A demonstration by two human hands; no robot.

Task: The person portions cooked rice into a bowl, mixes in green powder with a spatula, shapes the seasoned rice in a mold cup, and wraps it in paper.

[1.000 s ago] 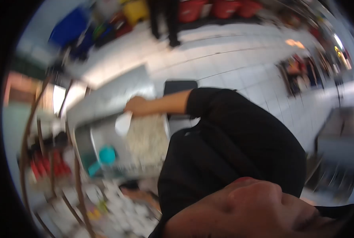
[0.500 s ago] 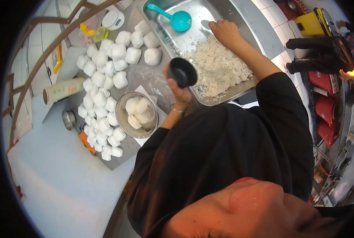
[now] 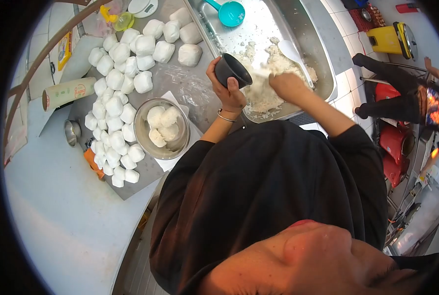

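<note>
My left hand (image 3: 228, 93) is wrapped round a small black bowl (image 3: 235, 71), tilted toward the rice. Beside it, over the metal tray (image 3: 330, 83), my right hand (image 3: 287, 86) is closed and smeared by motion. A whitish blur reaches from its fingers toward the bowl; whether this is rice or a utensil I cannot make out. Loose white rice (image 3: 265, 98) lies heaped around that hand. A white rice paddle (image 3: 293, 53) rests in the tray just beyond it. At the tray's far end lies a teal scoop (image 3: 231, 14).
Many white wrapped bundles (image 3: 115, 105) cover the table's left part. A steel bowl (image 3: 140, 140) holds several rice mounds (image 3: 169, 117). Farther left are a small metal cup (image 3: 72, 132) and a roll (image 3: 69, 92). Another person (image 3: 401, 93) stands at the right, near red containers (image 3: 395, 142).
My right hand has come back from the tray's far side to the rice near the black bowl. The white paddle now shows in the tray. The rice heap has been disturbed, and the view has shifted.
</note>
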